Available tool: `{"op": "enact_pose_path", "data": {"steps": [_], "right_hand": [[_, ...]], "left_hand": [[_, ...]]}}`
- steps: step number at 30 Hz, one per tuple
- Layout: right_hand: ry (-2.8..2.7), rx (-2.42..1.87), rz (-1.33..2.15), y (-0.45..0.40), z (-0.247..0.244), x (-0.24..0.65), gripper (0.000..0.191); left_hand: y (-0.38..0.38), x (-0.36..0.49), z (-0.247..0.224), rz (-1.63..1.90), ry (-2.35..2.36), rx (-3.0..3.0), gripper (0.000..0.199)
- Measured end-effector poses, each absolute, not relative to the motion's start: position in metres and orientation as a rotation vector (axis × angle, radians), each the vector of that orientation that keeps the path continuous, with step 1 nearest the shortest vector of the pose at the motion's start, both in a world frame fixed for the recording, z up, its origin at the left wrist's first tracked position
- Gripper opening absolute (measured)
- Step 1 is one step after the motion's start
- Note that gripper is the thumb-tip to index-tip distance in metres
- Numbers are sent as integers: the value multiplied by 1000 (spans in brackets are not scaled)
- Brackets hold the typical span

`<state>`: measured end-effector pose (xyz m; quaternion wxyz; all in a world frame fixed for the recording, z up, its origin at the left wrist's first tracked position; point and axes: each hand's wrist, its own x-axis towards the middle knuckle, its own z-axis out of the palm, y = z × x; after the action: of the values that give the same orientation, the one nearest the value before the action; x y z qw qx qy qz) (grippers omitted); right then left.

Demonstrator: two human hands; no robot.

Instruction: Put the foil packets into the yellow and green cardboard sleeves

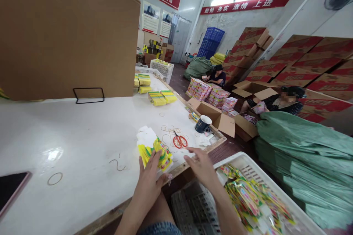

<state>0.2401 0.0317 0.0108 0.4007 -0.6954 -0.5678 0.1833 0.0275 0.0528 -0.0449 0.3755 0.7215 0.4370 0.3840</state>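
My left hand (pixel 149 176) rests with spread fingers at the near edge of some flat yellow and white printed cartons (pixel 145 149) on the white table. Whether it presses on them or only hovers cannot be made out. My right hand (pixel 203 169) is held over the table's wooden edge, fingers apart and nothing in them. Orange-handled scissors (pixel 180 141) lie just beyond it among several loose rubber bands (pixel 166 138). To its right, a white plastic basket (pixel 242 155) holds many yellow-green printed packets (pixel 245 198).
A dark mug (pixel 202 125) stands near the table's right edge. Yellow carton bundles (pixel 157 98) sit farther back, beside a large cardboard sheet (pixel 68 36). A phone (pixel 11 191) lies at left. Two people work on the right among boxes, near a green sack (pixel 303 161).
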Motion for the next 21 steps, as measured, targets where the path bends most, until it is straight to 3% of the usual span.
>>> {"op": "enact_pose_path", "data": {"steps": [5, 10, 17, 21], "right_hand": [[-1338, -1602, 696, 70, -22, 192, 25], [-1206, -1420, 850, 52, -13, 196, 37], [-793, -1108, 1193, 30, -6, 170, 37], [-806, -1087, 1301, 26, 0, 159, 33]], "left_hand": [[44, 22, -37, 1068, 1021, 1612, 55], [44, 23, -17, 1371, 990, 1145, 53], [43, 22, -9, 1352, 743, 739, 62], [38, 17, -8, 1154, 626, 778, 59]]}}
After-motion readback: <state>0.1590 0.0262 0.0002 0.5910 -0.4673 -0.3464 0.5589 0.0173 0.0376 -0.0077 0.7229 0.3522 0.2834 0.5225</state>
